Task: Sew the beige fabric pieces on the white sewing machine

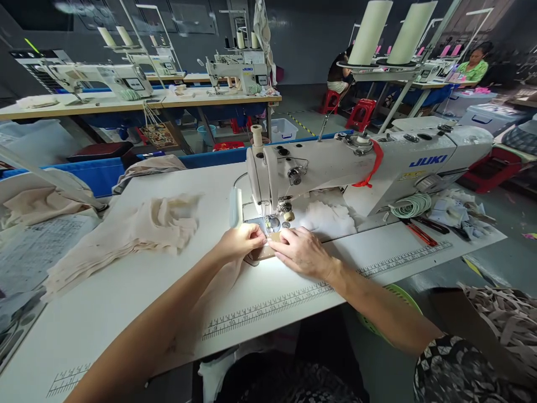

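Observation:
At the needle of a white sewing machine (310,168), my left hand (242,242) pinches a thin piece of beige fabric (224,282), which trails down over the table toward me. Just right of the presser foot (265,225), my right hand (304,253) has its fingers bent and its fingertips closed on the fabric's edge. The two hands' fingertips almost meet in front of the needle. A small lamp lights this spot, and the fingers hide most of the cloth there.
Stacked beige fabric pieces (155,226) lie left on the white table (176,313). Whitish cloth (329,217) sits under the machine arm. Red-handled snips (422,232) and a coiled green cord (411,206) are at the right. Two thread cones (371,33) stand above; people sit behind.

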{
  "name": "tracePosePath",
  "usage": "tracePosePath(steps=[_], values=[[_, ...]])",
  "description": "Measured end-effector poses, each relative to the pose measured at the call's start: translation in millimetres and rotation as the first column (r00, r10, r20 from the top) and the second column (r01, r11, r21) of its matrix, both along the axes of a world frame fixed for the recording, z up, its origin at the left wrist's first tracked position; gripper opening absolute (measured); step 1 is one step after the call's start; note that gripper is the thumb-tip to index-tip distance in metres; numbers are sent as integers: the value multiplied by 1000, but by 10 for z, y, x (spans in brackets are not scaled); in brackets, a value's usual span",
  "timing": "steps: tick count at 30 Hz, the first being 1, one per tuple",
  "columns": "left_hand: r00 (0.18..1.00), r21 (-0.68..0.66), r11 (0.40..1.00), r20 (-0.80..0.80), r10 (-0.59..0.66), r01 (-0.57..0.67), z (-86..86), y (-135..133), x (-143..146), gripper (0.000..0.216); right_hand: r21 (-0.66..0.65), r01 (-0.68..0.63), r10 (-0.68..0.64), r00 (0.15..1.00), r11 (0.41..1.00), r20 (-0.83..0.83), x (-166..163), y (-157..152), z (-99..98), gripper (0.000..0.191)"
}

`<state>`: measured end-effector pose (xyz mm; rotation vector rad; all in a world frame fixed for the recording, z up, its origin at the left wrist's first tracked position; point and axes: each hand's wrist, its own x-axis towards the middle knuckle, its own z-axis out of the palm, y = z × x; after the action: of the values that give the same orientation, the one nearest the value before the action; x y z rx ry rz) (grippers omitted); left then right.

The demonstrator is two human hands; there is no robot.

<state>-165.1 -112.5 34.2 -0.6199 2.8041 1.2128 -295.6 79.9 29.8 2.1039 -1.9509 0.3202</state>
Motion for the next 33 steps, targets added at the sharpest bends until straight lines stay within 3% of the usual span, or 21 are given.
tracePosePath(steps=[2, 4, 7, 8, 10, 18, 24, 28, 33], values=[[999, -83, 996, 34, 18, -15, 56, 57, 17, 19, 13, -2, 2, 1000, 1000, -20, 15, -7, 8, 29], [999, -332, 943, -53, 3, -20, 99, 152, 64, 13, 27, 1, 0, 999, 1000, -45, 27, -14, 12, 29], [935, -707, 708, -243, -260, 13, 95, 335, 182, 23, 44, 0, 4, 997, 999, -80, 29, -27, 9, 29], [896, -769, 639, -265, -357, 28, 72, 394, 225, 28, 47, -1, 5, 996, 999, -85, 27, -30, 7, 29], [840, -823, 567, -282, -463, 36, -1, 491, 302, 33, 47, -3, 7, 997, 999, -81, 23, -34, 5, 29], [845, -814, 581, -299, -444, 18, -241, 551, 379, 37, 2, -5, 5, 998, 1000, -60, 14, -37, -9, 25], [875, -783, 621, -279, -396, 31, -236, 432, 243, 34, -102, 107, -106, 994, 989, 11, -161, -84, -68, 30], [881, -747, 663, -282, -380, 47, -206, 360, 161, 33, -86, 131, -130, 991, 988, 28, -235, -73, -89, 34], [882, -753, 656, -274, -383, 51, -186, 322, 124, 34, -89, 150, -144, 987, 985, 67, -241, -51, -102, 35]])
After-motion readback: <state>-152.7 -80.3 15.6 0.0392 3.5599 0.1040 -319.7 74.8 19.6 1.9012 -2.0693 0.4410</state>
